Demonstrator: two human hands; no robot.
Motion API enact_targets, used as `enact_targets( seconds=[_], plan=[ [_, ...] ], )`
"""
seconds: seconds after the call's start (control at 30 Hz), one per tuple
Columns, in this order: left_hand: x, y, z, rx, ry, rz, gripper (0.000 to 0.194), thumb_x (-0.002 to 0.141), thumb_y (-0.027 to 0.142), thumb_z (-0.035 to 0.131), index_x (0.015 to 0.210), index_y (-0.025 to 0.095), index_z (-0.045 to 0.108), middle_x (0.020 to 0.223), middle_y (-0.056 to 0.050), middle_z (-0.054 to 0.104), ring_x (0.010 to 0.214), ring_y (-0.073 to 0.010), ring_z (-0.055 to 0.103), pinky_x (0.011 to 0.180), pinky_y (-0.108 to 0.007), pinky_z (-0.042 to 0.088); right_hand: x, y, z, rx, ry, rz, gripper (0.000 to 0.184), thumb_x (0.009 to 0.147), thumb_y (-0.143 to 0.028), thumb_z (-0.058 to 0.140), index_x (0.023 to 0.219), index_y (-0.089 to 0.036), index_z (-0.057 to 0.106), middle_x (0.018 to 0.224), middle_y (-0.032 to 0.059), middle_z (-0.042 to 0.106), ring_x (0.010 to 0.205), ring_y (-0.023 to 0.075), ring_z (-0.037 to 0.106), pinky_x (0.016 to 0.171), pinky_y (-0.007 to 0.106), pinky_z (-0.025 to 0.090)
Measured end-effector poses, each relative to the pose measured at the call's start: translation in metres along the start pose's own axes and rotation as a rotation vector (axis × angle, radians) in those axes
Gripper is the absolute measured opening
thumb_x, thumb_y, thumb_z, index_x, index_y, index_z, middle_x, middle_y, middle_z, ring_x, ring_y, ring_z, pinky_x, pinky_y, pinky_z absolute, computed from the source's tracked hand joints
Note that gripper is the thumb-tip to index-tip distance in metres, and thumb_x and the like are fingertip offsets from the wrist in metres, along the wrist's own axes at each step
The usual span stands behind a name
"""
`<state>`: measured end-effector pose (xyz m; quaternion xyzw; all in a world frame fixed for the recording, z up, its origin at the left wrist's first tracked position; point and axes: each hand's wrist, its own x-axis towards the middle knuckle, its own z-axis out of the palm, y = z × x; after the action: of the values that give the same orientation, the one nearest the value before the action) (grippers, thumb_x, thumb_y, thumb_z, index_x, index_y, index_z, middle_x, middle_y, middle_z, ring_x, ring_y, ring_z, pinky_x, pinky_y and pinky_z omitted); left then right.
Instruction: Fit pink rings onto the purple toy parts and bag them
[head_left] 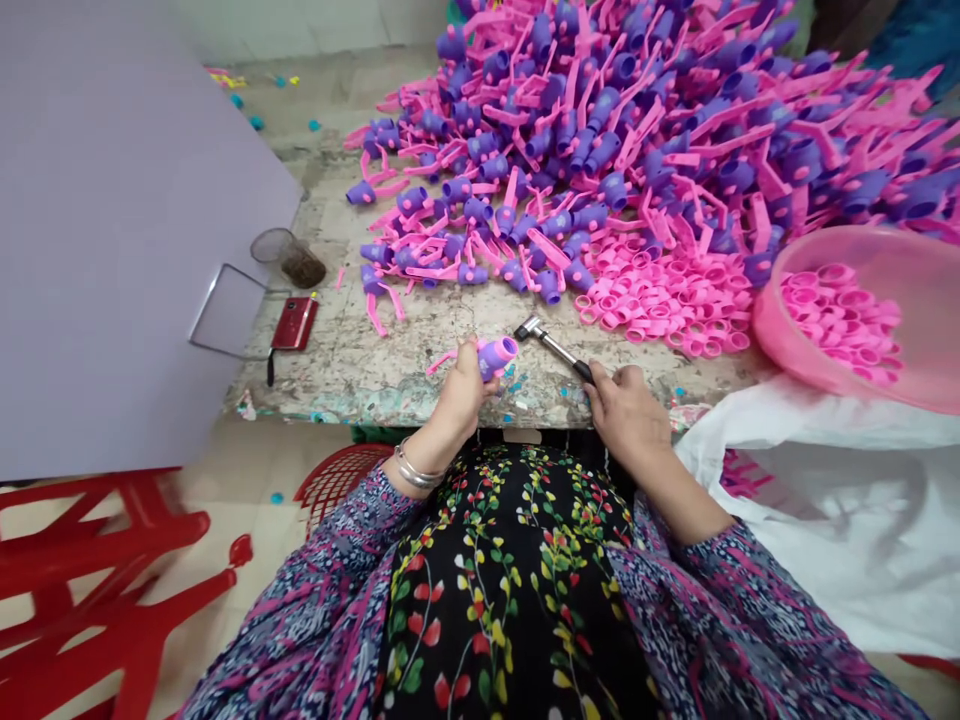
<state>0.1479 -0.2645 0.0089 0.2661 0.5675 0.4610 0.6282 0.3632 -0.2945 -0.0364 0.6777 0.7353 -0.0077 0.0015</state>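
Note:
My left hand [459, 390] is closed around a purple plastic piece with pink arms [491, 358], its round open end pointing up and to the right. In my right hand [631, 408] is the dark handle of a small hammer [556, 346]. The hammer's metal head lies low over the table, just right of the purple piece and apart from it. Beyond my hands, small pink rings [667, 295] lie in a heap. Behind them rises a large pile of similar purple-and-pink pieces [600, 130].
A pink basin [825, 360] with more rings stands at the right, above a white sack [847, 520]. On the left are a drinking glass [289, 258], a red phone-like device [295, 323] and a pale panel [127, 230]. Red plastic chairs [105, 560] stand lower left. The worn table [345, 370] ends before my lap.

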Motion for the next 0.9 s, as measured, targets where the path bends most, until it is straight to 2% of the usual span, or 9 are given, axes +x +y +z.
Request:
enact_targets(
  seconds=[0.13,0.23,0.33,0.47,0.57,0.67,0.9],
  plan=[
    [-0.008,0.001,0.004,-0.040,0.026,-0.038,0.037,0.094,0.050,0.038,0.069,0.021,0.038,0.043,0.008,0.036,0.034,-0.0050,0.022,0.037,-0.018,0.014,0.003,0.003,0.003,-0.075,0.090,-0.064,0.042,0.099,-0.035,0.041,0.134,-0.021,0.059,0.095,0.0155,0.060,0.079,0.0268,0.054,0.062,0.034,0.033],
    [-0.014,0.000,0.007,-0.035,0.036,-0.008,0.039,0.091,0.054,0.044,0.070,0.022,0.038,0.045,0.008,0.037,0.036,-0.0053,0.026,0.038,-0.018,0.017,0.002,0.002,0.003,-0.049,0.157,-0.071,0.039,0.097,-0.034,0.046,0.130,-0.020,0.062,0.096,0.0161,0.061,0.086,0.0299,0.052,0.067,0.037,0.035],
    [-0.017,-0.003,0.009,-0.013,0.044,0.002,0.039,0.090,0.055,0.045,0.071,0.022,0.039,0.047,0.007,0.040,0.038,-0.0060,0.030,0.039,-0.018,0.020,0.000,-0.007,-0.002,0.156,0.220,-0.140,0.038,0.098,-0.035,0.045,0.126,-0.018,0.064,0.098,0.0144,0.062,0.087,0.0279,0.053,0.073,0.039,0.039],
    [-0.019,-0.010,0.011,0.013,0.041,0.014,0.037,0.089,0.054,0.047,0.072,0.022,0.041,0.050,0.006,0.041,0.040,-0.0072,0.035,0.040,-0.018,0.025,-0.002,-0.023,-0.019,0.588,0.280,-0.293,0.036,0.100,-0.038,0.044,0.121,-0.017,0.065,0.095,0.0105,0.063,0.090,0.0248,0.057,0.081,0.039,0.044],
    [-0.021,-0.013,0.013,0.019,0.069,0.027,0.034,0.086,0.052,0.052,0.075,0.021,0.045,0.056,0.005,0.046,0.045,-0.0082,0.043,0.043,-0.018,0.031,-0.002,-0.033,-0.034,0.884,0.247,-0.341,0.031,0.098,-0.039,0.051,0.118,-0.019,0.064,0.093,0.0066,0.065,0.090,0.0218,0.060,0.082,0.037,0.047],
    [-0.024,-0.014,0.014,0.030,0.052,0.013,0.034,0.086,0.054,0.052,0.077,0.021,0.046,0.060,0.004,0.050,0.050,-0.0094,0.048,0.045,-0.019,0.034,-0.004,-0.039,-0.042,1.080,0.160,-0.318,0.030,0.097,-0.040,0.054,0.116,-0.020,0.065,0.098,0.0063,0.068,0.093,0.0204,0.063,0.083,0.035,0.049],
    [-0.026,-0.016,0.015,0.031,-0.070,-0.014,0.037,0.092,0.052,0.042,0.072,0.021,0.040,0.048,0.007,0.037,0.038,-0.0064,0.027,0.039,-0.019,0.019,-0.009,-0.044,-0.044,1.135,0.106,-0.304,0.029,0.099,-0.037,0.049,0.118,-0.022,0.065,0.105,0.0063,0.070,0.099,0.0203,0.064,0.087,0.035,0.049]
  ],
)
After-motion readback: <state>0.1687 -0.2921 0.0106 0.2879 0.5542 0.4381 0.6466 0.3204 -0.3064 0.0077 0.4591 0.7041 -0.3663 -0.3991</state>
